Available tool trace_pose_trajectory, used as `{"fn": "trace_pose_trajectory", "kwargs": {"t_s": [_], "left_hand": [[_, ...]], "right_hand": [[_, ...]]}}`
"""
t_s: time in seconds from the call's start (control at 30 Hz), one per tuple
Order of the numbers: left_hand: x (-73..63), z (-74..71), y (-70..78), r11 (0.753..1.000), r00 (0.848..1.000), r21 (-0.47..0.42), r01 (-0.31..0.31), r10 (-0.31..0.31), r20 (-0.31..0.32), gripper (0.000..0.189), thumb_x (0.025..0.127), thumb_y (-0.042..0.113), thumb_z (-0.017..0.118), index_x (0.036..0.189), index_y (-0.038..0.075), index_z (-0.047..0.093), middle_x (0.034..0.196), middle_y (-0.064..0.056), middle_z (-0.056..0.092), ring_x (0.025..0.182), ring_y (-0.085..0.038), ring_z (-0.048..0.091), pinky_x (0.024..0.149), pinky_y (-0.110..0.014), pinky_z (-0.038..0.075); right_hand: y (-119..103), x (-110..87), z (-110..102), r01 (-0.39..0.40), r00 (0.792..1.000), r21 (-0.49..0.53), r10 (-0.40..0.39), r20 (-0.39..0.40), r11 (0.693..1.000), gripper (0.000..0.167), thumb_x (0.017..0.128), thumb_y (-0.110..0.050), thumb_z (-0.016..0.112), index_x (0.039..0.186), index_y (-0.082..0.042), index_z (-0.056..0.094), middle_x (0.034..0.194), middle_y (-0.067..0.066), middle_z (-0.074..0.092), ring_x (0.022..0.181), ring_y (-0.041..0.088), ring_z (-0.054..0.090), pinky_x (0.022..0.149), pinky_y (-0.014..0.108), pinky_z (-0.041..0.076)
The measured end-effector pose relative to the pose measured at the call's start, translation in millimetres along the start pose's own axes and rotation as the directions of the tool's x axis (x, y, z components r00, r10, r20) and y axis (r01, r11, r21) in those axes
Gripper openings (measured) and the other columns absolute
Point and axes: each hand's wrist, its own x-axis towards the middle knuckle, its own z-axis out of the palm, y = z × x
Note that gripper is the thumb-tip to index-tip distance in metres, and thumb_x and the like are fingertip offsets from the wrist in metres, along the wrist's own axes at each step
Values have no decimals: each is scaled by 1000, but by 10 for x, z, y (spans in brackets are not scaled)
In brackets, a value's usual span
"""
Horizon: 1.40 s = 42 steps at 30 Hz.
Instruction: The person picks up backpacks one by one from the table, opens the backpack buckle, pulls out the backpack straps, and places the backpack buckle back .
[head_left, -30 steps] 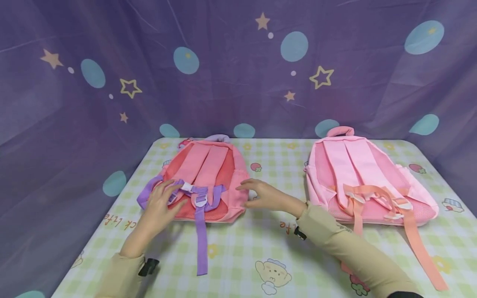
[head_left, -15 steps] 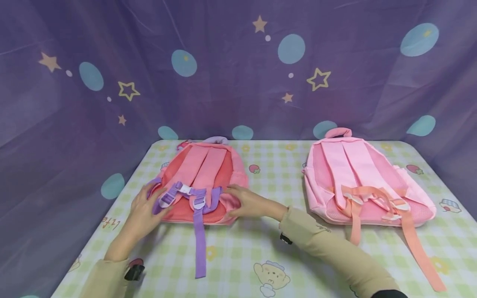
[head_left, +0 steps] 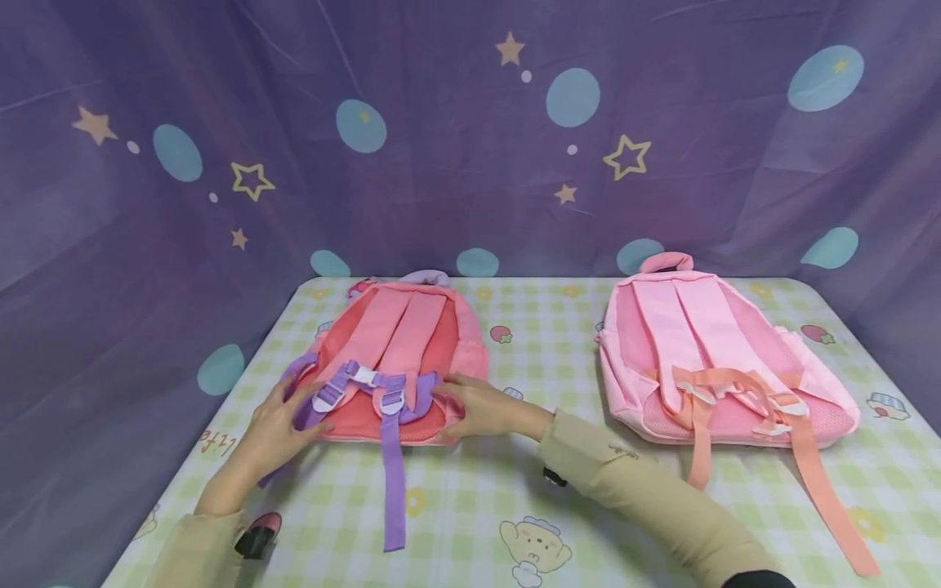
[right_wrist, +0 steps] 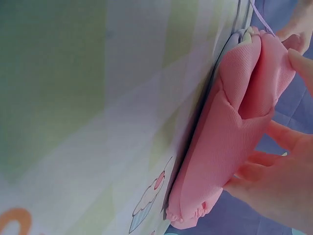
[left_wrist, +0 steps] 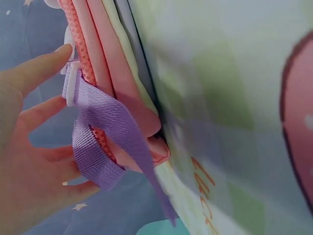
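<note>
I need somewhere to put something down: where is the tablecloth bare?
Bare tablecloth lies between the coral backpack and light-pink backpack, beyond the right hand, and in front between the purple strap end and right sleeve. Crowded: the coral backpack's near corners, with left hand and right hand, and before the light-pink backpack, where orange strap ends trail.

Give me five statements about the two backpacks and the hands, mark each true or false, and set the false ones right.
1. The coral backpack and the light pink backpack lie with their shoulder straps facing up. True.
2. Each hand is at a different backpack. False: the left hand and the right hand are both at the coral backpack.
3. A purple strap trails past the coral backpack's near edge. True.
4. The two backpacks touch. False: the tablecloth shows between them.
5. An orange strap trails from the light pink backpack. True.
</note>
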Motion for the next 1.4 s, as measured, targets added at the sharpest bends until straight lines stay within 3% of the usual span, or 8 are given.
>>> {"fn": "trace_pose_trajectory", "kwargs": {"t_s": [0.2, 0.53, 0.83, 1.4], "left_hand": [[15, 2, -26, 997, 998, -55, 47, -44, 54, 56, 74, 10, 82, 123, -4, 57, 126, -46, 40, 106, -67, 47, 87, -76, 33], [39, 51, -63, 991, 1000, -134, 16, -13, 22, 56, 68, 6, 86, 117, -6, 60, 118, -39, 49, 108, -58, 49, 86, -71, 39], [85, 99, 111, 992, 998, -124, 35, -27, 65, 57, 68, 9, 87, 118, -4, 61, 119, -37, 49, 110, -56, 49, 89, -70, 37], [263, 311, 475, 990, 995, -133, -54, 65, 76, 59, 67, 14, 88, 119, 2, 64, 117, -28, 53, 107, -48, 54, 89, -66, 37]], "right_hand": [[-8, -12, -2, -28, 999, -29, 29, 18, 999, 68, 83, -32, 73, 140, -3, 50, 149, 26, 36, 137, 37, 36, 111, 48, 30], [-20, -49, -2, -86, 995, -85, 90, 43, 993, 69, 85, -39, 69, 143, -8, 48, 150, 22, 37, 137, 34, 37, 111, 49, 31], [18, -200, -115, -90, 993, -95, 97, 66, 991, 68, 85, -38, 70, 141, -5, 49, 149, 23, 38, 134, 36, 41, 109, 50, 34], [201, -648, -329, -171, 983, -48, 174, 59, 984, 73, 83, -36, 74, 141, -1, 47, 149, 24, 36, 132, 38, 42, 106, 52, 36]]}}
